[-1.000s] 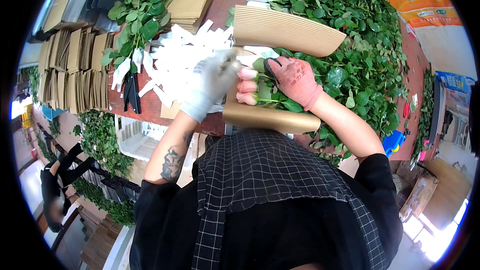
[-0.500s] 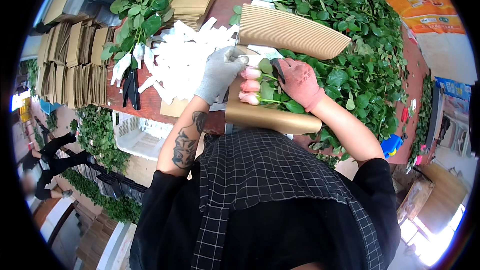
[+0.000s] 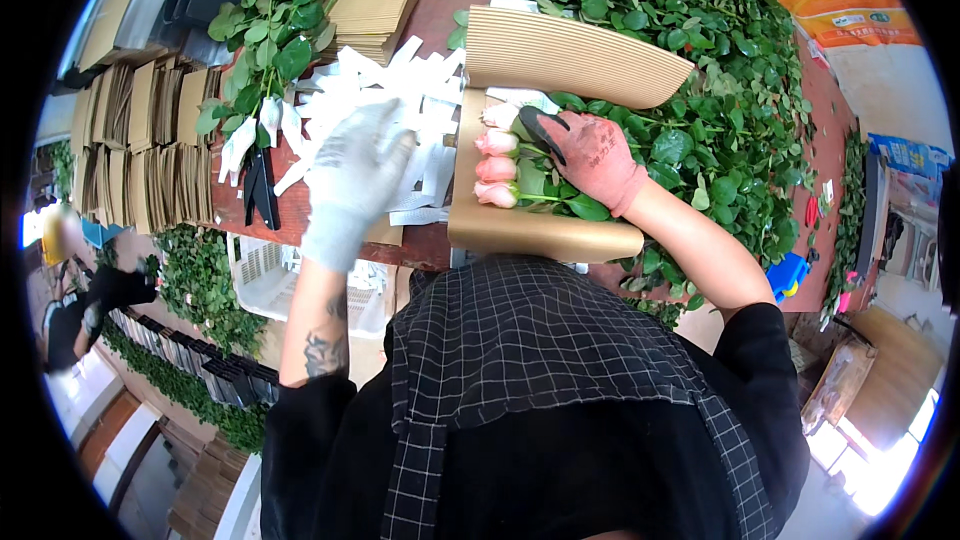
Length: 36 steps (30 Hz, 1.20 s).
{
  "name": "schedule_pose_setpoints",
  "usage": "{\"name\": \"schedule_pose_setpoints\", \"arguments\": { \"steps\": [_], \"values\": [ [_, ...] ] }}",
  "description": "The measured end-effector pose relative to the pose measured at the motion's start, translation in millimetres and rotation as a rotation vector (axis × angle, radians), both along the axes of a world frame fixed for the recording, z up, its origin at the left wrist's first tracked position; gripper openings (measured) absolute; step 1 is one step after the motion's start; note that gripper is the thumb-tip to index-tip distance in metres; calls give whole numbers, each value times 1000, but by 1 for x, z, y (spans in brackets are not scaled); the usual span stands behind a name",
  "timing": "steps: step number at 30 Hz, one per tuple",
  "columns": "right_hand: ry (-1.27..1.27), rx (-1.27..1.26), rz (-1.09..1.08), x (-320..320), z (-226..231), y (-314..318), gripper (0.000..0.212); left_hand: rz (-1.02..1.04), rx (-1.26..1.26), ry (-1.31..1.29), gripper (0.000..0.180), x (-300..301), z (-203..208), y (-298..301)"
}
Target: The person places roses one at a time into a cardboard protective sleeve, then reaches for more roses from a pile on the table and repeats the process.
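Observation:
Pink roses (image 3: 497, 169) lie in a column on a sheet of brown corrugated cardboard (image 3: 540, 232), whose far and near edges curl up. My right hand (image 3: 597, 155), in a pinkish-red glove with dark fingertips, is closed at the farthest rose bud (image 3: 499, 117), its fingers bent over the stem just below the head. A white paper wrap (image 3: 524, 98) lies beyond that bud. Over a loose heap of white paper strips (image 3: 432, 125) is my left hand (image 3: 355, 175) in a pale grey glove. Motion smears its fingers, so their grip cannot be made out.
Leafy rose stems (image 3: 700, 100) cover the table's right side. Black scissors (image 3: 261, 190) lie left of the strips, beside white-wrapped roses (image 3: 238, 147). Folded cardboard stacks (image 3: 150, 140) stand farther left; a white plastic crate (image 3: 300, 285) sits below the table edge. Another person (image 3: 85, 315) is at far left.
My left hand has moved left, away from the roses to above the paper strips. My right hand stays by the farthest rose, its fingertips slightly farther left.

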State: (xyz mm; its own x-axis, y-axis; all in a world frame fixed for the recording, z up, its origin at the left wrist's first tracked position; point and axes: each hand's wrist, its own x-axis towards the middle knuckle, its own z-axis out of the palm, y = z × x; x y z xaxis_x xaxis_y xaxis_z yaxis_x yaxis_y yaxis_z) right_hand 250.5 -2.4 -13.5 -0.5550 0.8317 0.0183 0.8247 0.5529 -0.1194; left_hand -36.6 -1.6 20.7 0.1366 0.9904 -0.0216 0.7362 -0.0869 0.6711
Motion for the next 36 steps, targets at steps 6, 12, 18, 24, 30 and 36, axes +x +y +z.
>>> {"name": "schedule_pose_setpoints", "arguments": {
  "steps": [6, 12, 18, 24, 30, 36],
  "values": [
    [66, 38, 108, 4, 0, 3, 35, -530, 347, 193, 50, 69, -4, -10],
    [103, 45, -83, 0, 33, 8, 29, -585, 102, 269, 57, 79, -3, -11],
    [-114, 132, -88, -12, 6, 17, 33, -601, 33, 281, 60, 78, -3, -11],
    [-94, 129, -39, -21, 0, 24, 32, -591, 5, 244, 62, 78, -3, -14],
    [-108, 213, 30, -23, 3, 24, 25, -582, 21, 249, 61, 80, -3, -16],
    [-171, 154, 1, -30, 17, 20, 17, -556, 43, 159, 52, 70, -9, -7]
  ]
}}
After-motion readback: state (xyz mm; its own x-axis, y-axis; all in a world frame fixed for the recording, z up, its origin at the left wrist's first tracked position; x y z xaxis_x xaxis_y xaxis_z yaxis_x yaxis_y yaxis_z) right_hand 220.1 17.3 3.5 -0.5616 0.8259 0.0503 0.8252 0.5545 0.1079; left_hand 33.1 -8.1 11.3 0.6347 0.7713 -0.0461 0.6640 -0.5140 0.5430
